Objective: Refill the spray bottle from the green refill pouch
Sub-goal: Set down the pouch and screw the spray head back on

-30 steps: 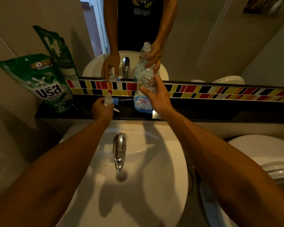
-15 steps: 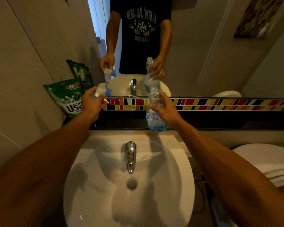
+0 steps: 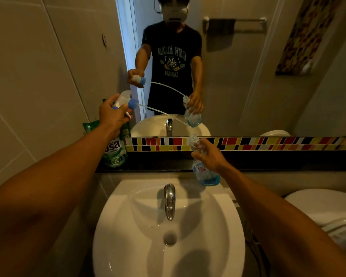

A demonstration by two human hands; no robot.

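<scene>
My right hand (image 3: 209, 156) grips the clear spray bottle (image 3: 205, 174) around its neck, holding it tilted above the back rim of the sink; a little blue liquid sits at its base and its mouth is uncapped. My left hand (image 3: 113, 115) holds the white and blue spray head (image 3: 126, 101) raised up to the left, its thin dip tube (image 3: 154, 109) trailing right toward the bottle. The green refill pouch (image 3: 115, 154) leans against the wall on the dark ledge, partly hidden behind my left forearm.
A white sink (image 3: 218, 226) with a chrome tap (image 3: 169, 200) lies below my hands. A mirror (image 3: 238, 76) above a coloured tile strip (image 3: 268, 143) reflects the person. A white toilet (image 3: 326, 208) stands at the right.
My left hand has lifted the spray head up and away to the left, drawing the dip tube out of the bottle. My right hand has tilted the bottle. The view has risen.
</scene>
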